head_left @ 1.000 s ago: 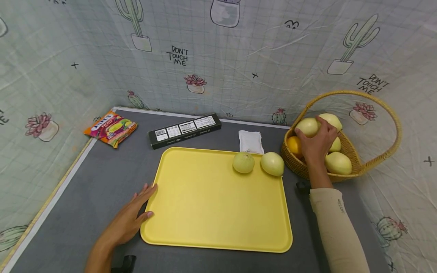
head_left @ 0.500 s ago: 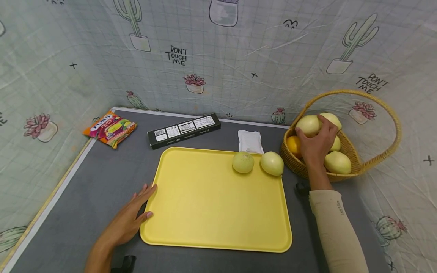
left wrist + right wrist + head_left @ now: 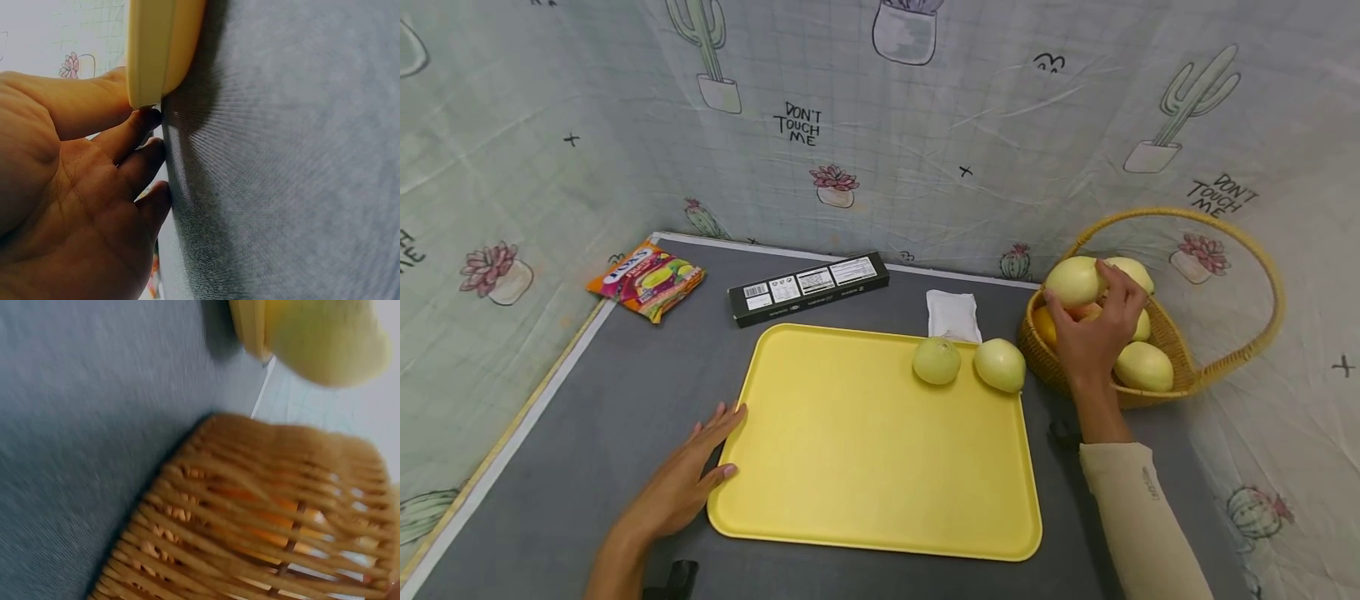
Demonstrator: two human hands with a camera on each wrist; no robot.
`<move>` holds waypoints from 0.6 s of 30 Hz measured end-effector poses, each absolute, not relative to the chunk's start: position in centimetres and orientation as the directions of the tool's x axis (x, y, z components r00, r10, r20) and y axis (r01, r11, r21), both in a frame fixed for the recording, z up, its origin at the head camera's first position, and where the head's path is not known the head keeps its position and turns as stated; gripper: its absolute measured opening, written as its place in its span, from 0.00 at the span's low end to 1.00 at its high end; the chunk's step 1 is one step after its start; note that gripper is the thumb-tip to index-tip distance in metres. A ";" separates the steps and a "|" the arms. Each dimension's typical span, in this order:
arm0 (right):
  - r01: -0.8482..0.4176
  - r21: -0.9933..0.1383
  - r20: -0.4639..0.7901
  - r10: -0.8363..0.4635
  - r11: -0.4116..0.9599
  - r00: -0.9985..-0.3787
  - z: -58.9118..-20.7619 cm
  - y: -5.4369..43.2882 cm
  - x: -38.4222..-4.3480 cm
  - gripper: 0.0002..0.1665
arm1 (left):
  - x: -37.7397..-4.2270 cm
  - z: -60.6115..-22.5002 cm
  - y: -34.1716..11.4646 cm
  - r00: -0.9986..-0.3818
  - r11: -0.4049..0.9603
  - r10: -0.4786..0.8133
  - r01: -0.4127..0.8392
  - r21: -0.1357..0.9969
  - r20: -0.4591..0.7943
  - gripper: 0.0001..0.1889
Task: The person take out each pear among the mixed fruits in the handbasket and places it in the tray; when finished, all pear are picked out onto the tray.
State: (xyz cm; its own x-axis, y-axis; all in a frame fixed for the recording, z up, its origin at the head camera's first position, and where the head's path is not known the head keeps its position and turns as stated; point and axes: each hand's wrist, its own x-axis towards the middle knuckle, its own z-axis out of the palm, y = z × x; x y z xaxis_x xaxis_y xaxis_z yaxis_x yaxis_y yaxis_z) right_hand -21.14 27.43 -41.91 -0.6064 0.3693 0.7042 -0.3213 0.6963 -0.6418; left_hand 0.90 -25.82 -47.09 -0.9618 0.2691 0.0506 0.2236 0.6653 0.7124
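Note:
My right hand (image 3: 1097, 333) holds a smooth pale green fruit (image 3: 1072, 282) between thumb and fingers, over the left side of a wicker basket (image 3: 1172, 329). Below that fruit show an orange (image 3: 1043, 327) and part of a reddish fruit (image 3: 1086, 311); other pale green fruits (image 3: 1144, 367) lie to the right. The hand is out of the right wrist view, where the basket's side (image 3: 250, 506) fills the middle. My left hand (image 3: 681, 479) rests at the left edge of a yellow tray (image 3: 880, 450), thumb at the rim (image 3: 147, 56) and fingers extended beside it.
Two pale green fruits, one rounder (image 3: 936, 361) and one longer (image 3: 999, 365), sit at the tray's back right corner. Behind the tray lie a white packet (image 3: 952, 315), a long black box (image 3: 808, 288) and an orange snack bag (image 3: 649, 282). The basket's tall handle (image 3: 1262, 258) arches over it.
My right hand has lifted the pale green fruit slightly, uncovering the reddish fruit under it. My left hand stays at the tray's edge. The head view has shifted a little.

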 end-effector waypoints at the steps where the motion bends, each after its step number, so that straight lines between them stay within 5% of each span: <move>1: -0.333 -0.642 0.707 0.366 0.690 -0.605 -42.0 27.2 -20.8 0.41 | 0.9 -47.1 -25.8 -0.960 0.664 0.273 0.236 0.709 0.063 0.42; 18: -0.530 -0.593 0.734 0.136 0.607 -0.666 -39.2 21.7 -16.7 0.44 | 0.9 -46.8 -25.7 -0.968 0.689 0.250 0.172 0.704 -0.008 0.42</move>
